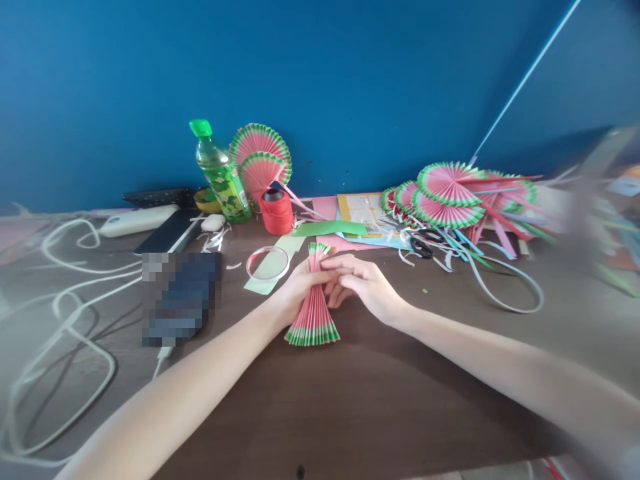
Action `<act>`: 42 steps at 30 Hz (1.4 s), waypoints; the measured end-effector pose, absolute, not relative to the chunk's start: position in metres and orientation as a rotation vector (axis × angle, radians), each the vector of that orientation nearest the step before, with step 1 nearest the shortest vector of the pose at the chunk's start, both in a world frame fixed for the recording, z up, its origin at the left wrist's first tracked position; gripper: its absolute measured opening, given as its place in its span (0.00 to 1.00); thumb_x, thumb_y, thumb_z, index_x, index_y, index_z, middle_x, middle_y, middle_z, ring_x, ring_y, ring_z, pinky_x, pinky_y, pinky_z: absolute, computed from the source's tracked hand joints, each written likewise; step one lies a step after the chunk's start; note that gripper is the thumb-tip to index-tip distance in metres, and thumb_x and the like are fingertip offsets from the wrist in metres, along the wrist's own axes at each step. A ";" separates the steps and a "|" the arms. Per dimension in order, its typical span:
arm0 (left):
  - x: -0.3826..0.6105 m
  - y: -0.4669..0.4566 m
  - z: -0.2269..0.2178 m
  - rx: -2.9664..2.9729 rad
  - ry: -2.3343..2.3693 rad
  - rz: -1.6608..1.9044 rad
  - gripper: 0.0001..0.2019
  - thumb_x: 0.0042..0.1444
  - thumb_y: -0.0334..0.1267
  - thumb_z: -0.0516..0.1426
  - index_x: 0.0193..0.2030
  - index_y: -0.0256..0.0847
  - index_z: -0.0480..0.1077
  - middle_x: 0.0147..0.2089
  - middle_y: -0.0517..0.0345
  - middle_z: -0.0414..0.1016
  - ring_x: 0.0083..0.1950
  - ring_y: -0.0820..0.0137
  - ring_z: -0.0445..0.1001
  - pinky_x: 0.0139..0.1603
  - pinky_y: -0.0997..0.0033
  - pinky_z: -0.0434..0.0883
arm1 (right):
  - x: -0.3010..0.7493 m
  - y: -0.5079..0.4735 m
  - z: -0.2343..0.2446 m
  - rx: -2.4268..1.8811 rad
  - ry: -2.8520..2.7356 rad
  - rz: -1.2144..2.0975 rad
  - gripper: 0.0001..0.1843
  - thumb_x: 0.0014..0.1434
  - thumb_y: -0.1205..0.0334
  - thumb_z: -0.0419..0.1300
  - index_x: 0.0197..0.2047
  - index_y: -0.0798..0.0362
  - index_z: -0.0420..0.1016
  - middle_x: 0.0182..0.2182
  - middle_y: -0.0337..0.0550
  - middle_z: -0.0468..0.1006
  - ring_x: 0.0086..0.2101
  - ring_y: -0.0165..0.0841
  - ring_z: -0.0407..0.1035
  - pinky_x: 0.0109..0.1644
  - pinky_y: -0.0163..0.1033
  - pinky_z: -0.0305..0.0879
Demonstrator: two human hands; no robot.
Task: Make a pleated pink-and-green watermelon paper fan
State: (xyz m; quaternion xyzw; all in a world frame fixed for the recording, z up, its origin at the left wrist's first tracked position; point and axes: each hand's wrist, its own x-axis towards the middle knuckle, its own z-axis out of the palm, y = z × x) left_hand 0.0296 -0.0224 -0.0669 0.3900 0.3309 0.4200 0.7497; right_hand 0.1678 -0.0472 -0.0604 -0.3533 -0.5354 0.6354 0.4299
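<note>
Between my two hands is a pleated paper fan (313, 320), pink with green and white ends, gathered narrow at the middle and spread toward me. My left hand (296, 290) is closed round its left side, thumb across the folds. From the right, my right hand (363, 280) pinches the fan's upper middle with bent fingers; whether anything thin lies between those fingertips is hidden. Just left of the hands, a clear tape roll (268, 264) lies on a pale green paper strip (263, 285). A brighter green paper strip (330, 229) is behind the fan.
A red thread spool (277, 215) and a green drink bottle (223, 177) stand at the back. Finished round fans (450, 193) are piled at the back right, by black-handled scissors (423, 247) and paper scraps. A pixelated dark device (183, 297) and white cables (70, 320) lie left.
</note>
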 end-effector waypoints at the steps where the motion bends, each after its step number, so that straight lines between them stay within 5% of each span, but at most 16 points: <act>1: 0.030 -0.022 -0.067 0.823 0.727 0.923 0.24 0.40 0.25 0.59 0.48 0.39 0.69 0.33 0.57 0.76 0.31 0.69 0.75 0.36 0.68 0.72 | 0.169 -0.046 -0.060 -0.905 -1.347 1.565 0.19 0.47 0.72 0.48 0.44 0.55 0.67 0.21 0.35 0.72 0.20 0.30 0.71 0.26 0.38 0.69; 6: 0.033 -0.023 -0.068 0.745 0.627 0.948 0.21 0.38 0.19 0.52 0.42 0.32 0.71 0.40 0.50 0.77 0.45 0.65 0.75 0.55 0.63 0.66 | 0.181 -0.039 -0.058 -0.981 -1.439 1.275 0.13 0.50 0.69 0.49 0.38 0.56 0.69 0.23 0.37 0.72 0.21 0.28 0.68 0.24 0.36 0.65; 10: 0.031 -0.026 -0.067 0.777 0.467 0.748 0.31 0.35 0.18 0.47 0.50 0.31 0.67 0.52 0.46 0.73 0.58 0.61 0.66 0.64 0.58 0.54 | 0.195 -0.024 -0.050 -1.009 -1.714 0.775 0.11 0.52 0.65 0.56 0.41 0.52 0.70 0.37 0.42 0.74 0.39 0.34 0.67 0.44 0.42 0.64; 13: 0.031 -0.028 -0.066 0.800 0.379 0.618 0.32 0.36 0.18 0.47 0.53 0.31 0.65 0.55 0.44 0.71 0.60 0.59 0.64 0.65 0.55 0.51 | 0.203 -0.013 -0.044 -0.900 -1.929 0.864 0.22 0.51 0.57 0.61 0.50 0.50 0.67 0.49 0.45 0.71 0.50 0.38 0.63 0.53 0.47 0.58; 19: 0.032 -0.033 -0.065 0.807 0.262 0.446 0.30 0.37 0.21 0.48 0.53 0.30 0.65 0.55 0.42 0.70 0.60 0.57 0.64 0.64 0.52 0.50 | 0.205 -0.011 -0.040 -0.967 -2.065 1.254 0.16 0.52 0.51 0.60 0.38 0.54 0.73 0.34 0.42 0.76 0.35 0.33 0.69 0.41 0.40 0.64; 28: 0.031 -0.034 -0.068 0.853 0.257 0.429 0.29 0.41 0.21 0.49 0.55 0.30 0.63 0.58 0.41 0.67 0.59 0.57 0.65 0.63 0.52 0.52 | 0.200 -0.016 -0.032 -1.077 -1.841 1.364 0.16 0.46 0.51 0.63 0.23 0.56 0.68 0.20 0.34 0.66 0.23 0.24 0.58 0.28 0.35 0.53; 35: 0.025 -0.032 -0.062 0.992 0.376 0.378 0.21 0.55 0.31 0.52 0.55 0.29 0.63 0.58 0.34 0.65 0.57 0.55 0.67 0.61 0.51 0.57 | 0.207 -0.009 -0.035 -1.096 -1.663 1.382 0.13 0.44 0.57 0.63 0.19 0.55 0.66 0.19 0.33 0.65 0.26 0.26 0.60 0.35 0.36 0.54; 42: 0.024 -0.035 -0.059 0.949 0.270 0.288 0.19 0.57 0.30 0.49 0.55 0.30 0.63 0.58 0.36 0.66 0.57 0.57 0.68 0.60 0.53 0.57 | 0.212 -0.003 -0.034 -1.098 -1.547 1.454 0.09 0.40 0.59 0.64 0.20 0.55 0.70 0.19 0.35 0.69 0.26 0.27 0.61 0.35 0.37 0.55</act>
